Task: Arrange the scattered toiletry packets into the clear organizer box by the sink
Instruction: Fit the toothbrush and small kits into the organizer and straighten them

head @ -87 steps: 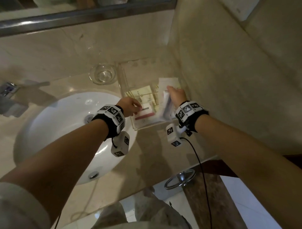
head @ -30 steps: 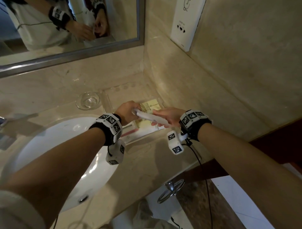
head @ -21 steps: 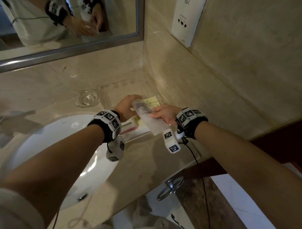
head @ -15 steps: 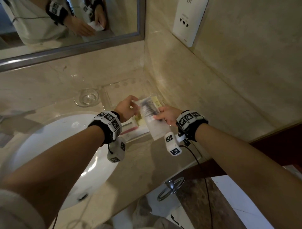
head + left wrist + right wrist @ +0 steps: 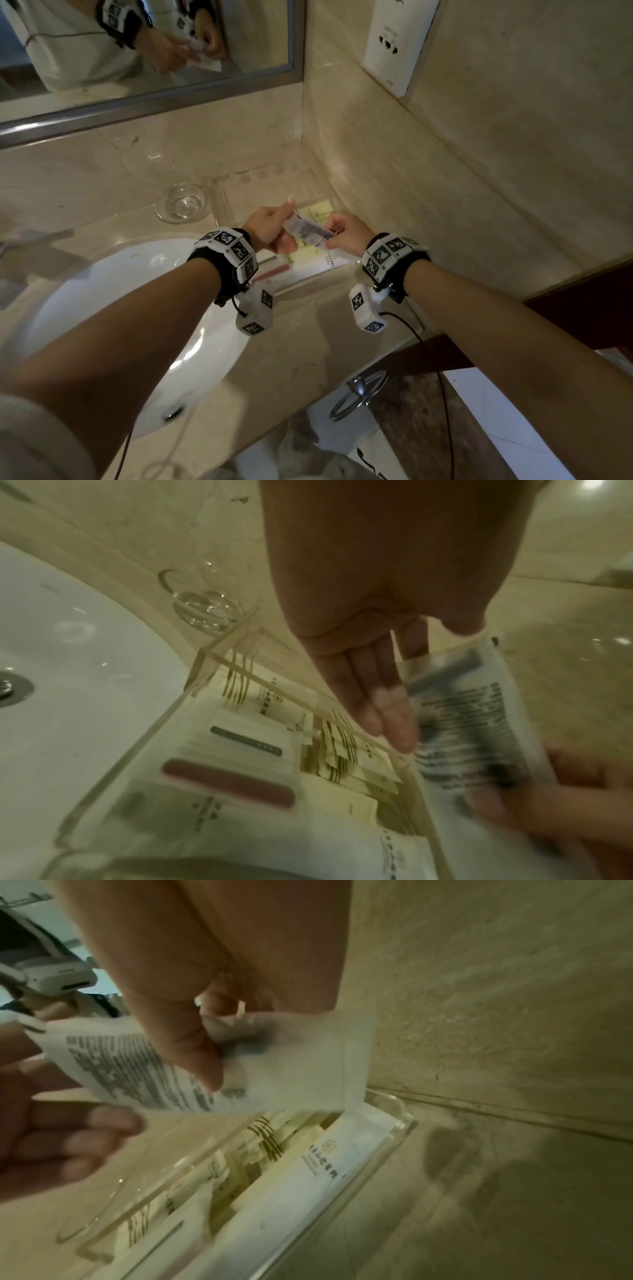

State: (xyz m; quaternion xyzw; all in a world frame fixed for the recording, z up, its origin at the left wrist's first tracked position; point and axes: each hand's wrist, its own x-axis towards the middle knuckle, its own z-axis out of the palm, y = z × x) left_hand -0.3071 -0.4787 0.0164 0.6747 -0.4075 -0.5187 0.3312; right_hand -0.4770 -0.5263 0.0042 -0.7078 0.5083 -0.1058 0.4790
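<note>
Packet (image 5: 310, 231) turned flatter; pinched between left hand (image 5: 270, 228) and right hand (image 5: 346, 233), above organizer (image 5: 308, 274).

glass dish (image 5: 181, 204), white basin (image 5: 113, 308), mirror (image 5: 144, 44)

Beige marble walls (image 5: 479, 144), framed mirror (image 5: 154, 99), white sink (image 5: 102, 291)

I am reading almost nothing on the white packet (image 5: 469, 723): motion is smearing its dark print. The left hand (image 5: 373, 653) is hiding the packet's upper corner from me, and the right hand (image 5: 192, 1010) is covering its middle. The clear organizer box (image 5: 394, 1118) is running off the bottom edge of both wrist views, and the packets inside are overlapping, so I am not getting a count. The lettering on them is staying too small.
</note>
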